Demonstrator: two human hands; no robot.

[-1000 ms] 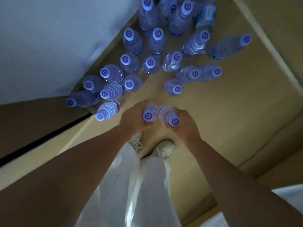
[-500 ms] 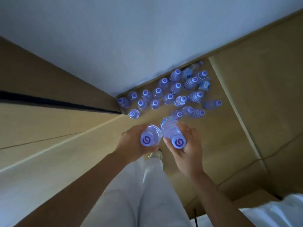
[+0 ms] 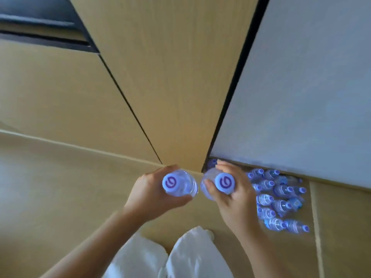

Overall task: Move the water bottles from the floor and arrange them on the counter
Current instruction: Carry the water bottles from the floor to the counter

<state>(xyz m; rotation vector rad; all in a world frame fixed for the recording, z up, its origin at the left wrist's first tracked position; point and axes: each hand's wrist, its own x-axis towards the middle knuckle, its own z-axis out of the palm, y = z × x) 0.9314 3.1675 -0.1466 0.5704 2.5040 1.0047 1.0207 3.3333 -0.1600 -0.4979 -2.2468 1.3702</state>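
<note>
My left hand [image 3: 148, 194] and right hand [image 3: 234, 197] each grip an upright water bottle [image 3: 179, 184], caps facing me, side by side at lower centre; no counter visible.

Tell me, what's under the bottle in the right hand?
Far below the bottle held by the right hand is the tan floor, with a cluster of bottles standing by the grey wall. The hand and bottle cover some of them.
</note>
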